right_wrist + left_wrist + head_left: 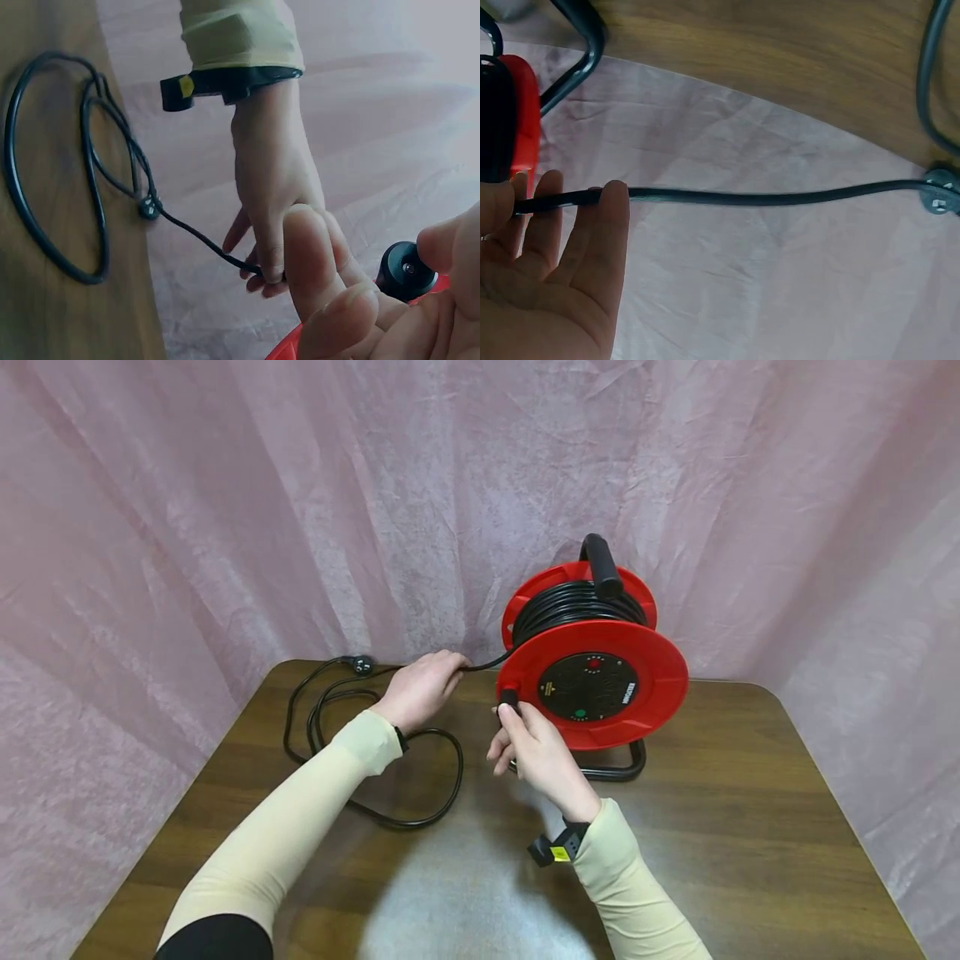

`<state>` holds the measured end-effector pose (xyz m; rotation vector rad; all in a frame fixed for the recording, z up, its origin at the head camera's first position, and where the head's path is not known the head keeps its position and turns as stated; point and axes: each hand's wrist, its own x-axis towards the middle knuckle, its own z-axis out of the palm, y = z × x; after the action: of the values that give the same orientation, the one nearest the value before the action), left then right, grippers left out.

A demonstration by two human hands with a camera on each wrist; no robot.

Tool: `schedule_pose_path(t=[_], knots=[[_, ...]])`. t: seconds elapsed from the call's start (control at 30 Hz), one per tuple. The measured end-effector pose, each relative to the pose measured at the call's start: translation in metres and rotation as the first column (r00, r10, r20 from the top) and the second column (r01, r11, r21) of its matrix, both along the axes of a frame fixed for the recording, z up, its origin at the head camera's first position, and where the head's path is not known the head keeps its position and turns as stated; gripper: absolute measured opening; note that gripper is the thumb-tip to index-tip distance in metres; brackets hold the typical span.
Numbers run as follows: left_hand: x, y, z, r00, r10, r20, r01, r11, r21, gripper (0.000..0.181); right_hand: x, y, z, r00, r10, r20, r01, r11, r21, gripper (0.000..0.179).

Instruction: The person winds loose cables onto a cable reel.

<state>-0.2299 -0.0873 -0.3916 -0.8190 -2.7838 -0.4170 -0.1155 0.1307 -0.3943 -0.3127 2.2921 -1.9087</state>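
Observation:
A red cable reel (663,664) wound with black cable stands upright on the table. My left hand (423,689) holds the black cable (742,199) just left of the reel, its thumb and fingers about the cord in the left wrist view. With the thumb against it, my right hand (543,756) grips the black crank knob (409,270) at the left of the reel's front disc. The unwound cable lies in loose loops at the left, ending in a black plug (362,665) by the table's back edge.
The wooden table (750,827) has a pink curtain (420,510) hanging behind it. The reel's black carrying handle (602,568) rises at the top, and its black tube stand (615,772) rests on the tabletop.

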Motion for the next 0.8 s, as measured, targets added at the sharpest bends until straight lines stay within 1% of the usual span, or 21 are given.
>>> schedule_pose_path(t=[0.17,0.3,0.4,0.5,0.6,0.8], knots=[[-0.007,-0.012,-0.003,0.999,0.037,0.016,-0.037,0.999,-0.005,0.017,0.0,0.003,0.002,0.999,0.049,0.006,-0.049,0.995,-0.092,0.035],[-0.01,-0.026,-0.005,0.995,0.086,0.051,-0.085,0.996,-0.028,0.022,-0.001,0.005,0.003,0.995,0.104,0.004,-0.102,0.979,-0.178,0.038],[-0.012,-0.04,-0.008,0.99,0.125,0.071,-0.121,0.991,-0.057,0.026,0.0,0.005,0.005,0.991,0.134,0.003,-0.129,0.966,-0.222,0.04],[-0.014,-0.054,-0.012,0.984,0.16,0.078,-0.154,0.984,-0.086,0.028,0.0,0.006,0.006,0.987,0.159,0.005,-0.152,0.952,-0.265,0.041],[-0.017,-0.068,-0.015,0.979,0.188,0.081,-0.18,0.979,-0.096,0.029,-0.001,0.008,0.005,0.985,0.174,0.003,-0.164,0.935,-0.314,0.041],[-0.022,-0.091,-0.021,0.966,0.242,0.086,-0.236,0.968,-0.082,0.031,-0.001,0.009,0.005,0.978,0.208,0.004,-0.188,0.89,-0.415,0.044]])
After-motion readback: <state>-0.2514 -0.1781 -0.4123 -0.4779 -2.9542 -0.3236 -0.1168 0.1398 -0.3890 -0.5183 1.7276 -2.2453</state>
